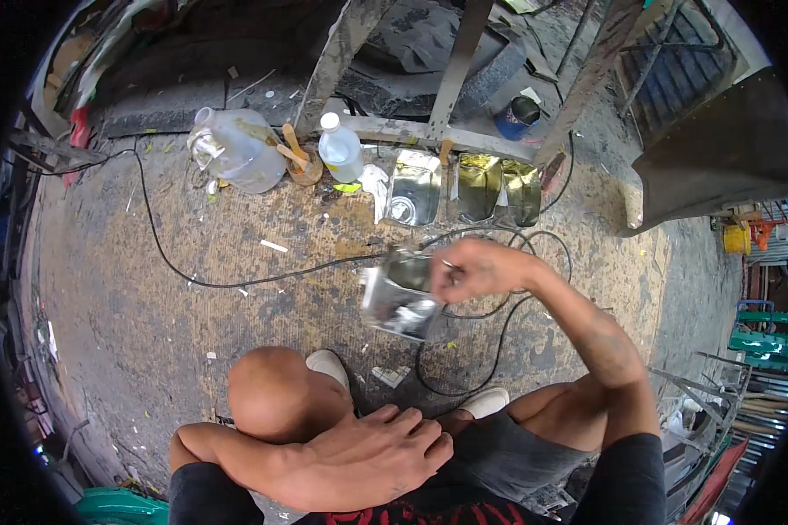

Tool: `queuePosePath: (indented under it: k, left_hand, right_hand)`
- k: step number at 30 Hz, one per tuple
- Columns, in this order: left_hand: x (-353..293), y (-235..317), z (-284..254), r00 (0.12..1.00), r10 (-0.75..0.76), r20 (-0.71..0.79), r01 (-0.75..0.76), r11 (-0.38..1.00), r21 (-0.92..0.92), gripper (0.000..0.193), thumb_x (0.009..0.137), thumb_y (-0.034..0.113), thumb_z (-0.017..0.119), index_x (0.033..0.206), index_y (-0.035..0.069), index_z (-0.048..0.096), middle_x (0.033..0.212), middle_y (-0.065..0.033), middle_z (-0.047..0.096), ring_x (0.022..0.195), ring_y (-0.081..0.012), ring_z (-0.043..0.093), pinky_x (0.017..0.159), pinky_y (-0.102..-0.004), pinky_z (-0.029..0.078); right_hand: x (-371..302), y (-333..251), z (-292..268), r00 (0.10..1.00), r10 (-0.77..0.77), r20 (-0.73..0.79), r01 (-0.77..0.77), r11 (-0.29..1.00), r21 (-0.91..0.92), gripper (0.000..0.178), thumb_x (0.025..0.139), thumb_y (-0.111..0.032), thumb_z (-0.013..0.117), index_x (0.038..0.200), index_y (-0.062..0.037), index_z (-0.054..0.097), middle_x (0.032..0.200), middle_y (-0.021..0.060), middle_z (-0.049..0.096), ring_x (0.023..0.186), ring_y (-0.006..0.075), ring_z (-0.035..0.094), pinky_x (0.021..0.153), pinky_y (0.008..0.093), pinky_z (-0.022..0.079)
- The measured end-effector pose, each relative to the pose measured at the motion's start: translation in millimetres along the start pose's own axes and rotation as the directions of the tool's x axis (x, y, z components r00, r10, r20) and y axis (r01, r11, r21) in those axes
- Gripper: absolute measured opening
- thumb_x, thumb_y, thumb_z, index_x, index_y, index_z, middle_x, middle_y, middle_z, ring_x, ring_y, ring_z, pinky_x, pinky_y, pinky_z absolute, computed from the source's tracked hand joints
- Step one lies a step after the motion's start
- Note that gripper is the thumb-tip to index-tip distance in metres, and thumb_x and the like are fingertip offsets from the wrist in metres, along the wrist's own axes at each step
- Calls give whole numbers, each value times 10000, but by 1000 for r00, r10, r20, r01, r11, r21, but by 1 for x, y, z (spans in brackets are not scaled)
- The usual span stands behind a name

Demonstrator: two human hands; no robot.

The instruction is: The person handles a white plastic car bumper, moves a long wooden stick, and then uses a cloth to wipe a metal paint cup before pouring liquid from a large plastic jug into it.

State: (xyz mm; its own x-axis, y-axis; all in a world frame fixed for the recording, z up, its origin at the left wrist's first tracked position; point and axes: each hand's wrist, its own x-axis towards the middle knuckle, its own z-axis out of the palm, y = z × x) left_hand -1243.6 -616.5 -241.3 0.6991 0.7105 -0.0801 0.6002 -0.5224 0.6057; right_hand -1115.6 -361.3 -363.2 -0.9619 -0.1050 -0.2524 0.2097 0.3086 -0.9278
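Observation:
My right hand (481, 269) is closed at the upper right edge of a shiny square metal tin (403, 302), above the floor in front of me. The tin is smeared by motion, and its top looks open. My fingertips are partly hidden, with a small dark spot by them that I cannot make out. My left hand (381, 451) lies across my lap, holding nothing, its fingers loosely spread. Beyond the held tin stand another open silver tin (414, 188) and two gold-lined tins (479, 188), in a row by a metal frame.
Left of the tins stand a white-capped bottle (340, 149), a jar with wooden handles (302, 168) and a large cloudy jug (245, 149). A white rag (374, 188) lies beside the bottle. A black cable (210, 284) loops across the worn floor, under the held tin.

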Motion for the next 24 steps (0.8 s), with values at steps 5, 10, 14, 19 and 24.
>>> queuePosePath:
  k: [5, 10, 14, 19, 24]
  left_hand:
    - [-2, -1, -4, 1000, 10, 15, -10, 1000, 0, 372, 883, 245, 504, 1164, 2, 527, 870, -86, 537, 817, -207, 564, 711, -314, 469]
    - [-8, -2, 3, 1000, -17, 3, 17, 999, -28, 389, 883, 250, 511, 1175, -8, 517, 872, -88, 530, 815, -209, 559, 707, -317, 468]
    - [-15, -7, -1, 999, -37, -7, 36, 997, -74, 396, 875, 242, 515, 1179, -11, 512, 866, -84, 521, 799, -207, 557, 692, -315, 470]
    - [-14, -8, 2, 999, -1, -40, -1, 999, -52, 403, 856, 228, 520, 1185, -6, 508, 861, -82, 515, 783, -207, 556, 674, -314, 472]
    - [-15, -9, -4, 1000, -4, 1, 4, 999, -44, 397, 868, 236, 511, 1189, 1, 505, 883, -87, 527, 801, -211, 565, 693, -321, 481]
  right_hand:
    - [84, 14, 21, 993, -104, -63, 100, 993, -57, 212, 774, -276, 684, 860, -82, 698, 818, 34, 637, 734, 150, 595, 643, 319, 469]
    - [118, 35, 63, 972, -55, -229, -93, 803, -588, 267, 774, -305, 707, 923, -84, 696, 808, 70, 623, 780, 196, 616, 699, 328, 485]
    - [101, 49, 93, 781, 111, -615, -190, 980, -65, 330, 818, -300, 684, 1061, -79, 646, 861, 113, 667, 775, 295, 636, 700, 393, 490]
    - [84, 137, 113, 540, 724, -429, -115, 568, 815, 446, 827, -412, 693, 979, 2, 627, 822, 97, 645, 658, 187, 598, 573, 311, 495]
    - [114, 152, 101, 403, 832, -380, 401, 213, 891, 514, 800, -384, 730, 1043, 38, 566, 918, 115, 608, 715, 195, 595, 568, 335, 535]
